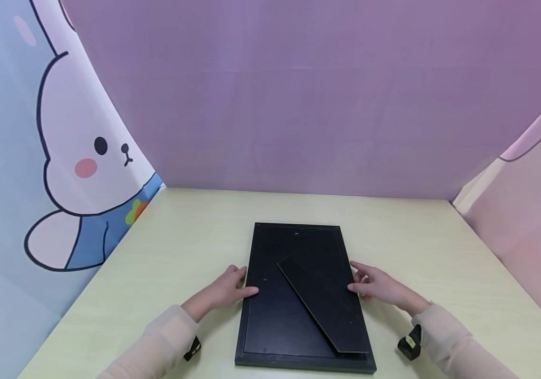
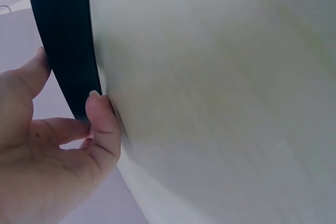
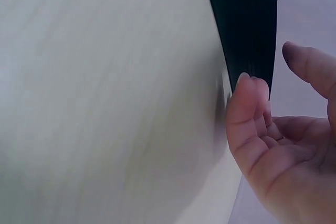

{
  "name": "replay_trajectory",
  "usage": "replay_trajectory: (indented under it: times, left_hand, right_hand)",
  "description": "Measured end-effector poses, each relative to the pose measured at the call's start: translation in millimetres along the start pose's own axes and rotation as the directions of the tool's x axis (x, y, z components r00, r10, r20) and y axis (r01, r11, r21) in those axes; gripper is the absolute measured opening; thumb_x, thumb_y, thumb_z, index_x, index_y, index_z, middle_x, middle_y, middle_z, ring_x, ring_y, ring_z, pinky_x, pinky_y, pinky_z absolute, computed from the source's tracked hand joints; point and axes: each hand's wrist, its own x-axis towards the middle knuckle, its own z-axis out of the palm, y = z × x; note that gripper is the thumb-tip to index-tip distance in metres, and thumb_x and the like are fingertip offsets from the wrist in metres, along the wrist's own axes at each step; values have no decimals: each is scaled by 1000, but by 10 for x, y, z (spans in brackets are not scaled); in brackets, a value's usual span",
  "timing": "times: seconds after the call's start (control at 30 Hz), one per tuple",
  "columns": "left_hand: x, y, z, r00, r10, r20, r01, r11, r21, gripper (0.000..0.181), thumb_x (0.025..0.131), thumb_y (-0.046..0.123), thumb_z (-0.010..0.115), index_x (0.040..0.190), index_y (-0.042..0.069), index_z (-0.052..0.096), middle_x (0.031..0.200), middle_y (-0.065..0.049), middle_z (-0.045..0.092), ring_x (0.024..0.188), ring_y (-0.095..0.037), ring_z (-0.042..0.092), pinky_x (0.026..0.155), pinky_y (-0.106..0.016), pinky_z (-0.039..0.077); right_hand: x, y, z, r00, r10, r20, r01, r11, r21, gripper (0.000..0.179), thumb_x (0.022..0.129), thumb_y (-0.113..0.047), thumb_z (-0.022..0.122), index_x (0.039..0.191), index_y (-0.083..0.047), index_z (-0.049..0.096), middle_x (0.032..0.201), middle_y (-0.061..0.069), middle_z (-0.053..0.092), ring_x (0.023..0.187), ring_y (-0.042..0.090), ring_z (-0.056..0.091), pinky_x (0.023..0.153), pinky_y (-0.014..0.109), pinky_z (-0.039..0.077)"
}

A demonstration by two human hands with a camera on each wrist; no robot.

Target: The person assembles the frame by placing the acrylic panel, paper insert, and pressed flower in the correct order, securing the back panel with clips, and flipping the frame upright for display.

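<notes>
A black picture frame (image 1: 270, 326) lies face down on the table, its backing and slanted stand leg (image 1: 322, 310) showing in the head view. My left hand (image 1: 227, 288) grips its left long side, with the thumb over the top and fingers at the side. In the left wrist view, the fingertips (image 2: 102, 114) curl at the lower edge of the frame's side (image 2: 65, 35). On the opposite long side, my right hand (image 1: 376, 284) has its fingers curled against the edge. Its thumb (image 3: 310, 66) hovers close over the frame's back in the right wrist view.
The pale wooden table (image 1: 194, 226) extends around the frame on all sides. A purple cloth wall (image 1: 298, 105) rises behind it. Printed cloth panels stand at left, with a cartoon rabbit (image 1: 90, 152), and at right. Dark wrist devices (image 1: 410, 342) hang under both sleeves.
</notes>
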Motion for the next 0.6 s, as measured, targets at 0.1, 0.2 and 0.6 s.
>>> replay_trajectory:
  times: [0.1,0.2,0.6]
  left_hand:
    - [-14,-4,15,1000,5,8,-5,1000,-14,56,88,31,63,129,-4,47,93,-10,40,79,-20,40,67,-34,36]
    - [-33,-4,29,1000,22,13,-22,1000,-15,56,88,31,63,128,-4,48,92,-10,41,80,-20,40,68,-34,36]
    - [-124,67,60,1000,13,16,-13,999,-42,56,88,29,63,131,-4,46,91,-10,42,79,-20,40,67,-34,37]
  right_hand:
    - [-23,-13,11,1000,1,6,-1,1000,17,74,89,-15,61,137,18,16,92,11,47,68,19,52,57,31,48]
    - [-46,-25,23,1000,5,12,-5,1000,31,75,88,-15,62,138,17,15,94,12,46,68,21,52,56,32,48]
    - [-113,-71,90,999,50,-2,-49,995,87,83,86,-19,66,140,13,13,112,22,45,81,24,58,64,37,50]
